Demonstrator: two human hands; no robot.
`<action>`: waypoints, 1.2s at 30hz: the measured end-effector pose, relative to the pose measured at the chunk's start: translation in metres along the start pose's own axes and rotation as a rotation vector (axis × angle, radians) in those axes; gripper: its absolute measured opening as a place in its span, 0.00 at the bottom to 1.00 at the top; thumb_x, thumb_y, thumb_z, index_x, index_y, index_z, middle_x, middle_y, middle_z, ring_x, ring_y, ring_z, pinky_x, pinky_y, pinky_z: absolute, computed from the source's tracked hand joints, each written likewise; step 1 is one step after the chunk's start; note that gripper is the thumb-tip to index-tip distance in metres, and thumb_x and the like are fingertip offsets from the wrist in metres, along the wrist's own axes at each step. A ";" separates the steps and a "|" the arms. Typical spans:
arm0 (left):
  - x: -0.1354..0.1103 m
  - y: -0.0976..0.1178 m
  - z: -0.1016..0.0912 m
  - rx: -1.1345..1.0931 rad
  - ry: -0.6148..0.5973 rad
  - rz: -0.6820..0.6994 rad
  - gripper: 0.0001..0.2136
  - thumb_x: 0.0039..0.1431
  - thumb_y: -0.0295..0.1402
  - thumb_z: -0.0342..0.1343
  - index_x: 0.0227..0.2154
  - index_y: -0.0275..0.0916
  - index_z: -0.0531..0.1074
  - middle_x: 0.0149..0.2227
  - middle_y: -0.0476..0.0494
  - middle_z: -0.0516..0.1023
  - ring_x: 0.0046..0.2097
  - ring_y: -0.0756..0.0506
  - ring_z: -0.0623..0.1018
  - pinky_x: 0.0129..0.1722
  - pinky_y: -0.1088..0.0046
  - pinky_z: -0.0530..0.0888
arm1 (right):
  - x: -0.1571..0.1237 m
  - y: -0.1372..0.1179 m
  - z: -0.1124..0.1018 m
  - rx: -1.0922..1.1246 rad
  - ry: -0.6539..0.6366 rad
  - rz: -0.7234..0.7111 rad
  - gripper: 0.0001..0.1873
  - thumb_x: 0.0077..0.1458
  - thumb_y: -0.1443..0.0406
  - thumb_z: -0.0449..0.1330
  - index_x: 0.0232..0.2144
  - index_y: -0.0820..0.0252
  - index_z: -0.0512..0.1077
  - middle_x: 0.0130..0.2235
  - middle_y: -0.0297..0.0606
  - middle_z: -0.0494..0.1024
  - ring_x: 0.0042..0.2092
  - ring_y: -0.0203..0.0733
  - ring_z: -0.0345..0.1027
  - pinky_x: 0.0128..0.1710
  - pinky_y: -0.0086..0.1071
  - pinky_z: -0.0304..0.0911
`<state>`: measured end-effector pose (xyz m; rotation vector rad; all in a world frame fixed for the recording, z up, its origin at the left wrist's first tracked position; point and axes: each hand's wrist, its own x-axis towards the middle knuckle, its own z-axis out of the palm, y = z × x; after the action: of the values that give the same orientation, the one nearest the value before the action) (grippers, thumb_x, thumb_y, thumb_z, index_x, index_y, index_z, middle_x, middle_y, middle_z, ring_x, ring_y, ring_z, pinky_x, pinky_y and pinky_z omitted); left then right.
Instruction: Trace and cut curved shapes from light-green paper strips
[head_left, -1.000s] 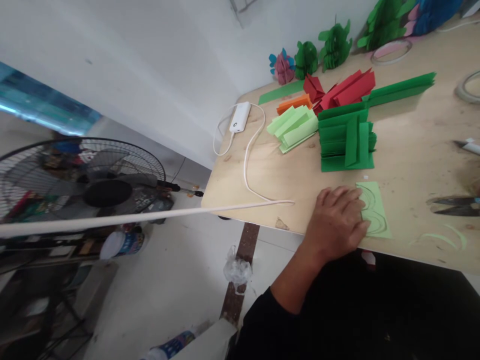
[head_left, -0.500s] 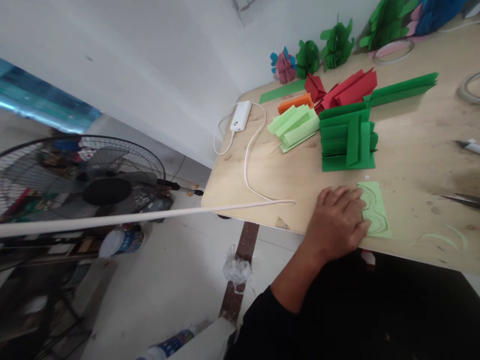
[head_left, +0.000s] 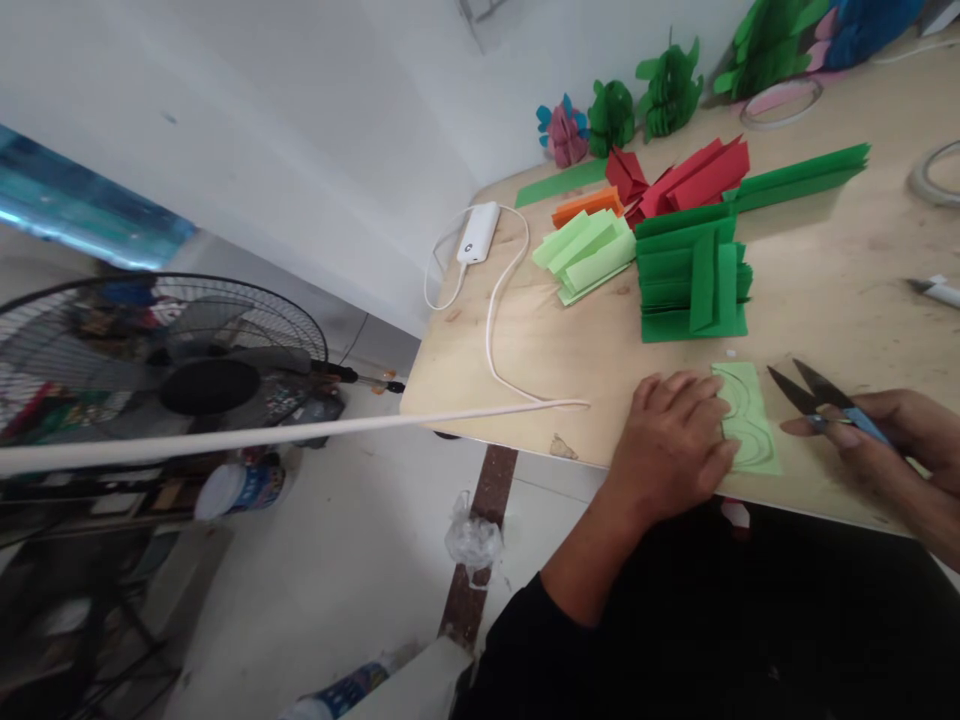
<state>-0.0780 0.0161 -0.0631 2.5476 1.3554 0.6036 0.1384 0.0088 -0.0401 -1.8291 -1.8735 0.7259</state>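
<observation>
My left hand (head_left: 671, 440) lies palm down near the table's front edge, fingers stretched out over the left side of a light green paper sheet (head_left: 759, 425). Curved outlines are visible on that sheet; its left part is hidden under my fingertips. From the right comes my right hand (head_left: 900, 450), closed around a pair of scissors (head_left: 857, 405). The scissor blades are parted and point toward the sheet without touching it. Just beyond the sheet stands a dark green folded paper stack (head_left: 694, 285).
Light green folded strips (head_left: 589, 250), red folded paper (head_left: 697, 180) and an orange piece (head_left: 587, 207) lie farther back. A white power bank (head_left: 478, 233) trails a cable (head_left: 491, 330) across the table. Paper figures (head_left: 671, 90) line the wall. A fan (head_left: 210, 385) stands left.
My right hand has come into view from the right with the scissors, their blades now apart beside the sheet. My left hand stays in place on the paper.
</observation>
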 end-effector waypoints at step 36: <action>0.000 -0.001 0.000 0.011 -0.003 0.011 0.15 0.62 0.39 0.47 0.46 0.36 0.69 0.59 0.43 0.70 0.61 0.42 0.64 0.63 0.59 0.57 | 0.010 -0.025 0.020 -0.097 0.027 -0.025 0.37 0.44 0.31 0.37 0.32 0.50 0.67 0.18 0.36 0.73 0.17 0.48 0.67 0.19 0.37 0.58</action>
<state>-0.0787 0.0167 -0.0639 2.5655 1.3474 0.5953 0.1062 0.0178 -0.0401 -1.8606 -1.9417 0.6081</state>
